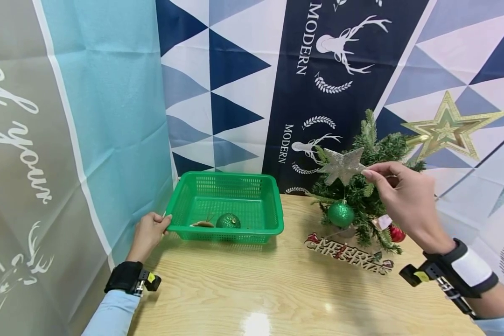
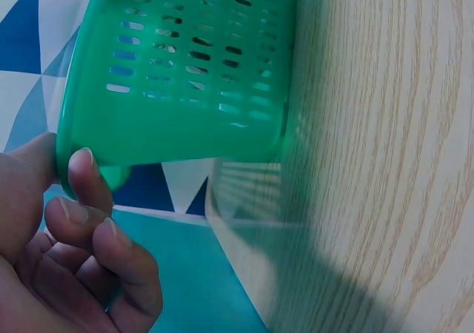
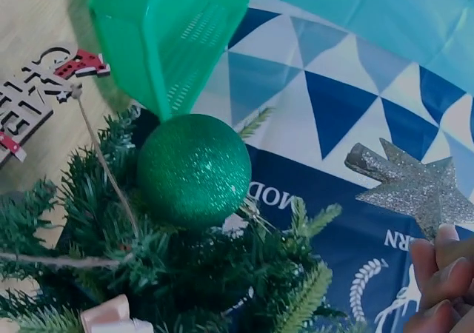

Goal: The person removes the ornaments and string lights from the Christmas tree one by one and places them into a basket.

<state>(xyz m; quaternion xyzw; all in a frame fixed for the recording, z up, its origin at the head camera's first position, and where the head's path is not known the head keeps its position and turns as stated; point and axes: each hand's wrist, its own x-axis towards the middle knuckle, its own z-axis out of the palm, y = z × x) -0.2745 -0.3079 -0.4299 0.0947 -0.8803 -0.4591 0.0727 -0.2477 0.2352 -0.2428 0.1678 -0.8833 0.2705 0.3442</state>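
Note:
Between thumb and fingers, my right hand (image 1: 407, 198) pinches one point of a silver glitter star tree topper (image 1: 343, 166), held up in front of the small Christmas tree (image 1: 365, 200). In the right wrist view the star (image 3: 426, 189) shows a short hollow stem. My left hand (image 1: 150, 229) grips the near left corner of a green plastic basket (image 1: 224, 231); the left wrist view has thumb and index finger on its rim (image 2: 67, 126). A green glitter ball (image 1: 228, 221) and a small brownish piece (image 1: 203, 224) lie in the basket.
On the tree hang a green ball (image 1: 340, 213) and a red ball (image 1: 397, 233). A large gold star (image 1: 447, 128) sticks out at its top right. A wooden Merry Christmas sign (image 1: 348, 254) is at the tree's front. Patterned cloth (image 1: 235, 93) stands behind the wooden table (image 1: 218, 289).

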